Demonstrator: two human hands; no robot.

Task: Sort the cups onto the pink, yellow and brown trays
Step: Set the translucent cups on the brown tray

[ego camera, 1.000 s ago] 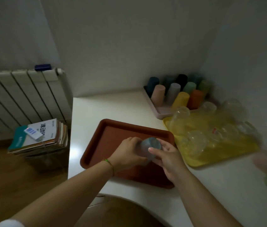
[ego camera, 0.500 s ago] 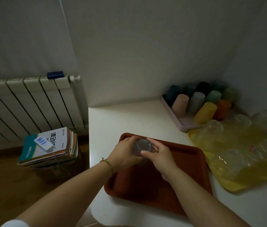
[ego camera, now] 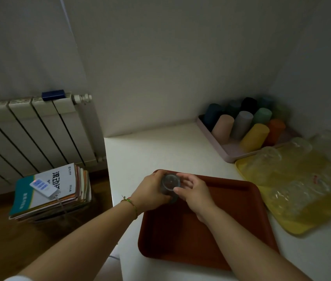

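Note:
A small dark translucent cup (ego camera: pixel 170 185) stands upside down at the far left corner of the brown tray (ego camera: pixel 217 226). My left hand (ego camera: pixel 150 192) grips its left side. On its right side, my right hand (ego camera: pixel 195 191) touches it with thumb and fingers. The pink tray (ego camera: pixel 229 153) at the back right holds several coloured cups (ego camera: pixel 241 124), all upside down. Beside it the yellow tray (ego camera: pixel 294 224) carries several clear cups (ego camera: pixel 294 163).
The trays lie on a white table (ego camera: pixel 152 151) set in a wall corner. To the left stands a white radiator (ego camera: pixel 28 132) with a blue object on top. On the wooden floor sits a stack of books (ego camera: pixel 51 193) with a white power strip on it.
Both hands carried the cup toward the brown tray's far left corner. The view swung left, so the trays now sit further right.

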